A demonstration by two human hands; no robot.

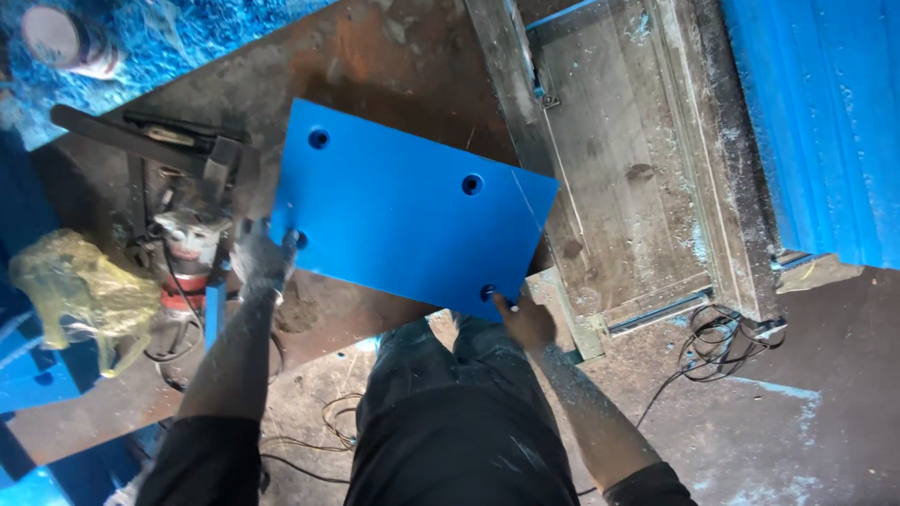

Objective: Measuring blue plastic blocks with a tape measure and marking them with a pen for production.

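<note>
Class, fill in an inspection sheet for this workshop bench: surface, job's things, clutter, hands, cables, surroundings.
Surface: rusty brown bench top, dusted with blue shavings.
Job's things: blue panel with four round holes, lying flat.
Clutter: power tool, yellow bag, black bar.
Hands: left hand grips the panel's left edge; right hand holds its near corner.
Cables: black cable coiled on the floor.
Surroundings: grey wooden frame, blue wall.

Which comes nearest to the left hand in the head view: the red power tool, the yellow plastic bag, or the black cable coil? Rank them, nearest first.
From the left hand, which holds the blue panel at its near left corner:
1. Red power tool, just to its left.
2. Yellow plastic bag, farther left.
3. Black cable coil, far to the right, beyond the right hand.
</note>
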